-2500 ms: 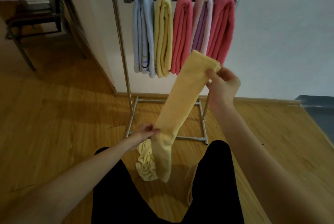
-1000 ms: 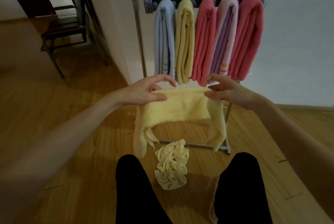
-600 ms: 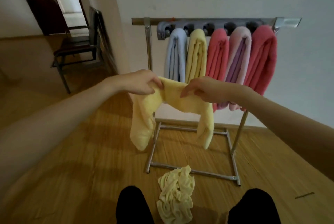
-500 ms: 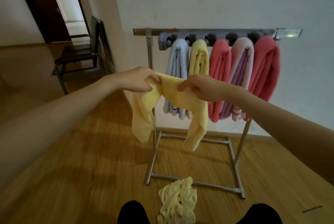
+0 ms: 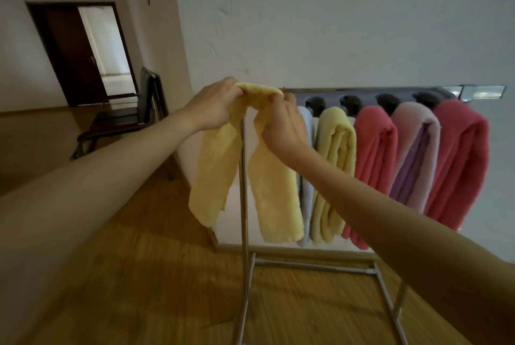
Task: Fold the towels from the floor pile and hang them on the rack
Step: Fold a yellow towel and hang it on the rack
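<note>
Both hands, the left hand (image 5: 214,106) and right hand (image 5: 281,124), are pinching the folded yellow towel (image 5: 267,177) at its crease; soft, light halves are drooping below either grip, straddling the rack (image 5: 243,191) upright.

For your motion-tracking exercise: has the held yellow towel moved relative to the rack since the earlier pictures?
Yes. The held yellow towel has risen from below the hanging towels to the level of the rack bar and shifted left, now draped at the bar's left end.
</note>
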A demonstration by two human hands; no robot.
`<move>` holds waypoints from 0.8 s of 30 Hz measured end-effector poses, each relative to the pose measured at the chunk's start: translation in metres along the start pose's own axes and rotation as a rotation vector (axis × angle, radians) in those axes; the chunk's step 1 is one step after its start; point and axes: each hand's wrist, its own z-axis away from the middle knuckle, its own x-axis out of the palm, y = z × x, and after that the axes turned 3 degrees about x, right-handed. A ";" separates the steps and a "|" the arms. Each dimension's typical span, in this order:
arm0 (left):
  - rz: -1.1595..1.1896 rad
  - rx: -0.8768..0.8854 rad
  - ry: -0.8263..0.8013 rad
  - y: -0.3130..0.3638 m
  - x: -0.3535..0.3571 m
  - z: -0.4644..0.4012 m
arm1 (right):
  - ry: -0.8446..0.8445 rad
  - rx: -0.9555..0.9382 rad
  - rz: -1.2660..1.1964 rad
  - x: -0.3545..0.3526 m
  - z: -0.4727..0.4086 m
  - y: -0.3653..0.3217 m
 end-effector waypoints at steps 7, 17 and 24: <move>-0.004 -0.054 0.212 0.002 0.052 -0.016 | 0.211 0.021 0.332 0.063 -0.009 0.010; 0.047 -0.012 0.346 0.006 0.096 -0.014 | 0.152 -0.008 0.511 0.080 -0.005 0.042; 0.124 0.024 0.354 0.012 0.122 0.015 | 0.214 -0.082 0.543 0.090 0.001 0.062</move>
